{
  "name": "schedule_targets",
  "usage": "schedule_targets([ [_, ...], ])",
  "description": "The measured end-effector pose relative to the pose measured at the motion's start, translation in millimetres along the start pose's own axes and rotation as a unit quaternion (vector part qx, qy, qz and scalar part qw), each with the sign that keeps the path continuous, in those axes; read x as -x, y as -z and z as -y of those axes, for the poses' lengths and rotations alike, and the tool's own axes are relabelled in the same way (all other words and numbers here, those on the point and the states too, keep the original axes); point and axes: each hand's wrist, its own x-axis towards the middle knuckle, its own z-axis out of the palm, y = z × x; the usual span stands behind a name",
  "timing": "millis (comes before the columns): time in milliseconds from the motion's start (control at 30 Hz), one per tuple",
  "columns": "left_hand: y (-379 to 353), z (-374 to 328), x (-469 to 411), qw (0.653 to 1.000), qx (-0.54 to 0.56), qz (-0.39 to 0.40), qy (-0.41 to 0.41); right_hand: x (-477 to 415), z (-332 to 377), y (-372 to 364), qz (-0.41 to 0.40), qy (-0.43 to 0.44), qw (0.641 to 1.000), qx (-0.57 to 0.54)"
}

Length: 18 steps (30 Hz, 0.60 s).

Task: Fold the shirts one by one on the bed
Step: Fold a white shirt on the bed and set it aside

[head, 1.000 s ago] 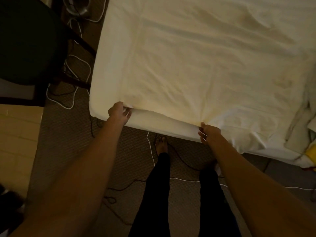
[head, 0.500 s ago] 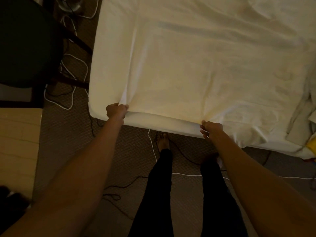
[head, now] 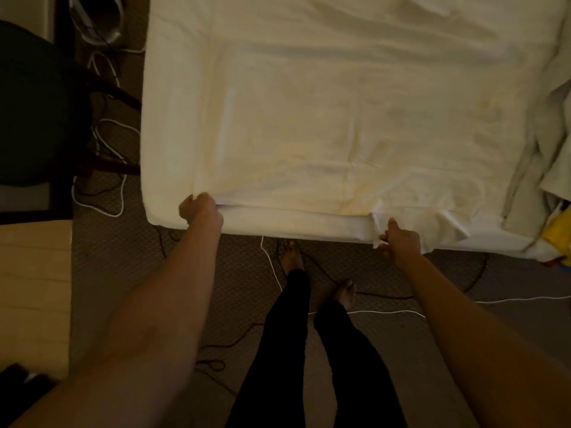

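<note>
Shirt: a white shirt [head: 340, 125] lies spread flat on the bed [head: 173, 118], its hem along the bed's near edge. It is white on white, so its outline is hard to trace.
Left hand: the left hand [head: 200, 208] is at the bed's near edge, towards the left corner, with its fingers curled round the hem's corner.
Right hand: the right hand [head: 400, 242] is further right along that edge, just off the mattress. It pinches a tuck of the hem, forefinger pointing out.
Step in hand: probably drawing the hem taut, ready to fold it up the bed.
Doing it well: pull both corners evenly and keep them level. Lift them together, then lay the hem down square towards the bed's far side.
Watch: grip the shirt alone, not the sheet beneath, and ease out the creases bunched beside the right hand.
Other clothes: a heap [head: 553, 143] lies at the bed's right side. Keep the fold short of it.
</note>
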Motion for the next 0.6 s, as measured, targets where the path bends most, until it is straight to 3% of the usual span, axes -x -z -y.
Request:
schedule_targets([
  [100,-2.4,6.7,12.0,0.997,0.064,-0.030,-0.011,-10.9,-14.2,24.2,-0.057,0.015,0.998,-0.003],
  [200,-13.0,21.3,38.1,0.999,0.040,-0.010,-0.014,-12.1,-24.0,45.6,-0.093,0.003,0.995,-0.025],
  [300,-32.0,53.6,62.2,0.996,0.058,0.024,0.067,-22.2,-33.5,64.2,-0.111,-0.002,0.992,-0.065],
  [500,-85.0,115.4,138.6,0.986,-0.003,0.142,0.085,-55.4,-54.7,84.7,-0.070,-0.011,0.989,-0.128],
  [600,-95.6,130.0,141.4,0.982,0.012,0.172,0.081,-66.0,-56.0,85.2,-0.046,0.042,0.986,-0.152],
])
